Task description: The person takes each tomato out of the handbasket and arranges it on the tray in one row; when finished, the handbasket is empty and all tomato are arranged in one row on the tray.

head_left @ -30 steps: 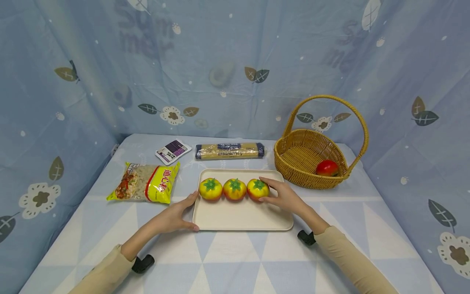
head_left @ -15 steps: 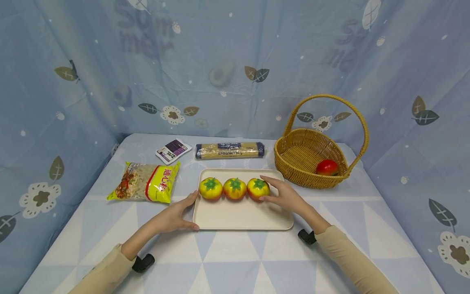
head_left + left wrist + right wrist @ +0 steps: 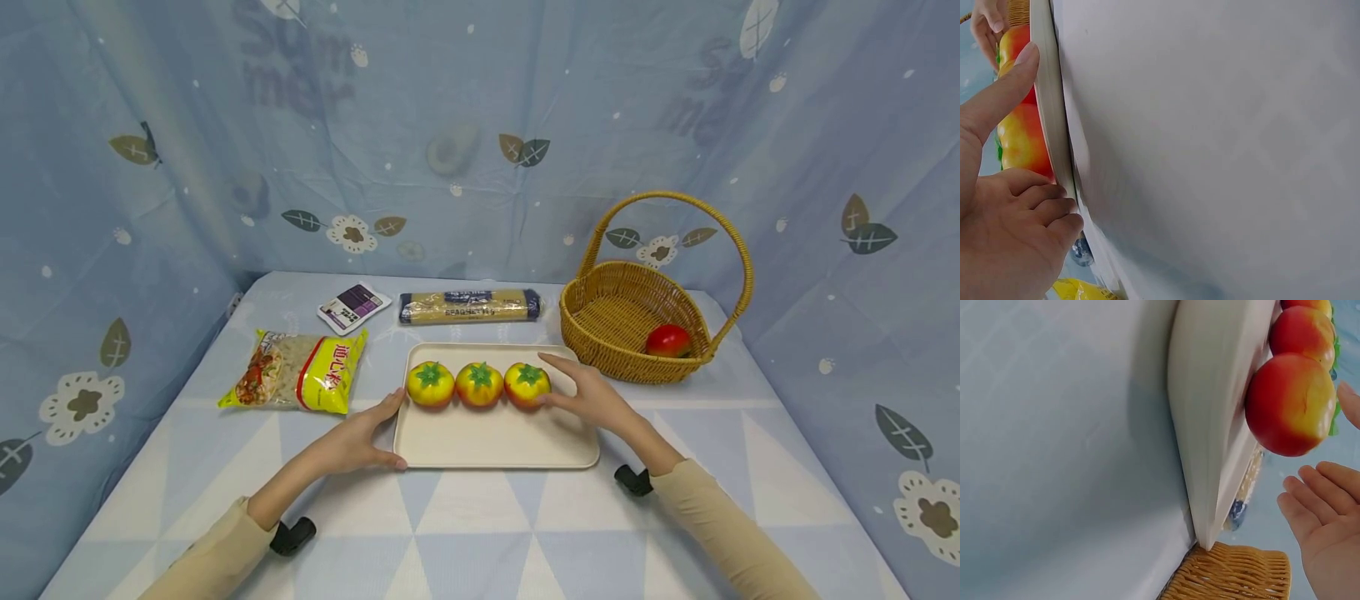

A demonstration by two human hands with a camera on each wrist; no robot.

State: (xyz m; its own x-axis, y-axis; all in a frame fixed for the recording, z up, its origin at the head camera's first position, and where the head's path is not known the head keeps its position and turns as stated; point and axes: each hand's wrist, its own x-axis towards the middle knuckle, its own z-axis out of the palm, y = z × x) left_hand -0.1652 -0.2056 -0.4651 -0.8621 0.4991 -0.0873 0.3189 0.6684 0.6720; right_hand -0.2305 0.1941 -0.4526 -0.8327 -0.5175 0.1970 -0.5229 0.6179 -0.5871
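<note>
Three red-and-yellow tomatoes with green leafy tops stand in a row on a cream rectangular tray (image 3: pixel 495 450): a left one (image 3: pixel 431 386), a middle one (image 3: pixel 479 387) and a right one (image 3: pixel 527 385). My left hand (image 3: pixel 352 442) is at the tray's left side, thumb by the front corner and fingers against the edge; in the left wrist view its thumb (image 3: pixel 1007 94) overlaps the rim. Beside the right tomato, my right hand (image 3: pixel 596 400) is spread, holding nothing. The right wrist view shows a gap between its fingers (image 3: pixel 1319 494) and that tomato.
A wicker basket (image 3: pixel 585 354) with a tall handle holds one red fruit (image 3: pixel 668 342) at the back right. Behind the tray lies a spaghetti pack (image 3: pixel 469 307). Left of it are a small white-and-purple pouch (image 3: pixel 354 309) and a yellow pasta bag (image 3: pixel 296 372).
My right hand has drawn slightly right, its fingers coming away from the right tomato, which stays in place. My left hand and the tray have not visibly moved.
</note>
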